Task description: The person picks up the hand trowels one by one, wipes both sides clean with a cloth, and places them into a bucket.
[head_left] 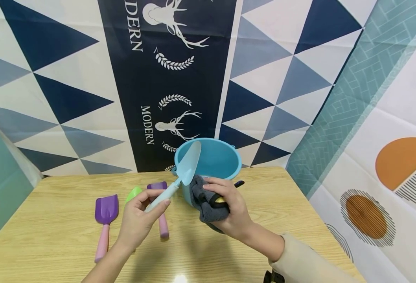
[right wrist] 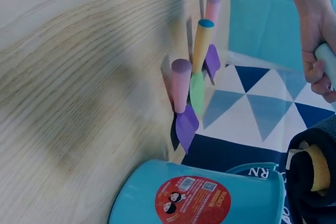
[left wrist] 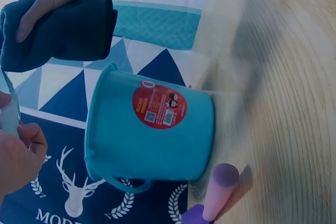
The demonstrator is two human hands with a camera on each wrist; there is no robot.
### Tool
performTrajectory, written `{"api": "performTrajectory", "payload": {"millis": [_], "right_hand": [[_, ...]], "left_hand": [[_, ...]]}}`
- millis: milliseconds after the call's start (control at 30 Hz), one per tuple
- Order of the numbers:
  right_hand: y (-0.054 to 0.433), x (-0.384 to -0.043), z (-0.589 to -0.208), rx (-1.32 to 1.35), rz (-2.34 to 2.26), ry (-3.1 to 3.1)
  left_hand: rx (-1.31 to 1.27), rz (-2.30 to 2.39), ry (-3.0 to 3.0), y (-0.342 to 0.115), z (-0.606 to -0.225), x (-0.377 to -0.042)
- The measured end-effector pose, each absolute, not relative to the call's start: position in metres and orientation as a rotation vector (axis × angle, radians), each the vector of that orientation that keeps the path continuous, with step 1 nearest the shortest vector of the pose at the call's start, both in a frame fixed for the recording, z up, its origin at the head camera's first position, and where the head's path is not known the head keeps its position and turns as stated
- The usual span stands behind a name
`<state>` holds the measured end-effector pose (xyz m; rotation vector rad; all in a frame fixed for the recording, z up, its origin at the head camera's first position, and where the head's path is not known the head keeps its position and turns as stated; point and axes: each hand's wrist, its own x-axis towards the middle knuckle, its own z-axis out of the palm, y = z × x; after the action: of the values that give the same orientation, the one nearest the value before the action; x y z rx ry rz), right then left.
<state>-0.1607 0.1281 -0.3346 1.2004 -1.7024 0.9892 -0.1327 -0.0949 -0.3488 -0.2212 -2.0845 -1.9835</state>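
Observation:
My left hand (head_left: 134, 220) grips the handle of a pale blue hand trowel (head_left: 189, 163), its blade pointing up and away. Beside the blade, my right hand (head_left: 235, 210) holds a dark grey cloth (head_left: 208, 202), which meets the blade's lower edge in the head view. Something yellow (right wrist: 318, 167) shows within the folded cloth, and a dark tip (head_left: 239, 183) sticks out past the fingers; its kind is unclear. Both hands are raised in front of a blue bucket (left wrist: 115, 140), which stands upright on the table. Overlap with the hands hides part of the bucket.
Left of the bucket lie two purple shovels with pink handles, one shovel (head_left: 106, 210) further left and the other shovel (head_left: 163, 226) nearer. Between them is a green-bladed tool (right wrist: 197, 93) with a tan handle. A patterned cloth wall (head_left: 179, 78) rises behind the wooden table (head_left: 63, 220).

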Motion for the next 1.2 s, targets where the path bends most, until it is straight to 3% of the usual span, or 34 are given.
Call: {"api": "performTrajectory", "payload": {"millis": [1200], "right_hand": [[0.162, -0.167, -0.348, 1.207, 0.838, -2.033]], "left_hand": [[-0.198, -1.797, -2.452, -0.117, -0.338, -0.153]]}}
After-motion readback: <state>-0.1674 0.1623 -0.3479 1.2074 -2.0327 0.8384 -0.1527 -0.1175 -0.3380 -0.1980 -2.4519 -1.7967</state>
